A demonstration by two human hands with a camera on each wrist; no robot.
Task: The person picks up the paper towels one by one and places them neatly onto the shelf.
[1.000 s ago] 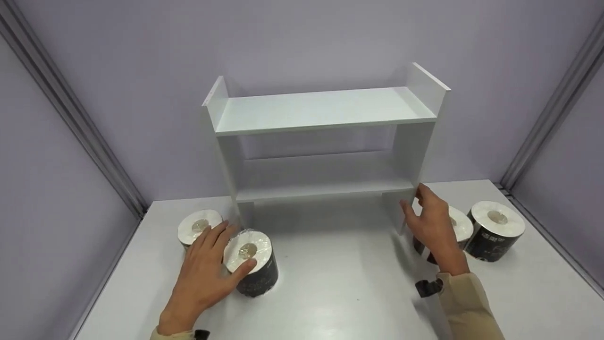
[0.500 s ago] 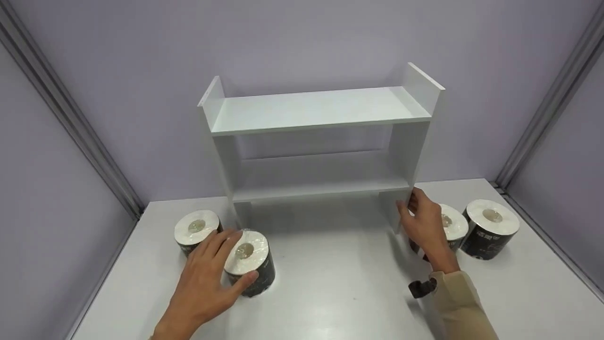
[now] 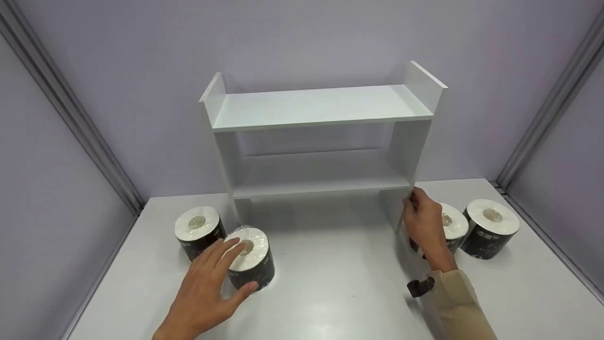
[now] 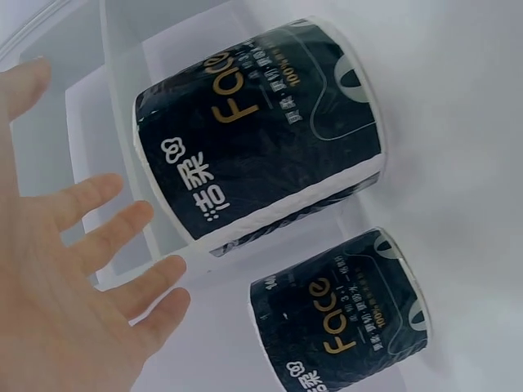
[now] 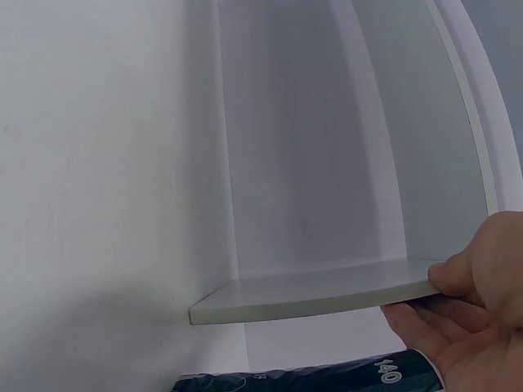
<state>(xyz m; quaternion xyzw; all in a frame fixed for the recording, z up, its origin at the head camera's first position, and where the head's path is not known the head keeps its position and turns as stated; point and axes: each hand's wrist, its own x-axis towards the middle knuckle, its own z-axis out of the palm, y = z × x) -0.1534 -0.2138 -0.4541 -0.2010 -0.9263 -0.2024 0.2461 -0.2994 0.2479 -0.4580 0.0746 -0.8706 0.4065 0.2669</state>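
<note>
The white shelf (image 3: 325, 106) stands on the table (image 3: 321, 297), in front of the back wall (image 3: 306, 42). The right hand (image 3: 427, 224) grips its right side panel (image 3: 394, 205) between thumb and fingers; the left hand (image 3: 203, 283) is spread, grasping nothing, by the front left roll (image 3: 255, 264). I'd worry that a one-sided tug could skew or tip the shelf, and the right knuckles, close to the inner right roll (image 3: 457, 226), could knock it over. A careless left sweep might topple the front roll too.

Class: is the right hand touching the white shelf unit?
Touching. In the right wrist view, the right hand pinches the white shelf unit between thumb and fingers.
</note>
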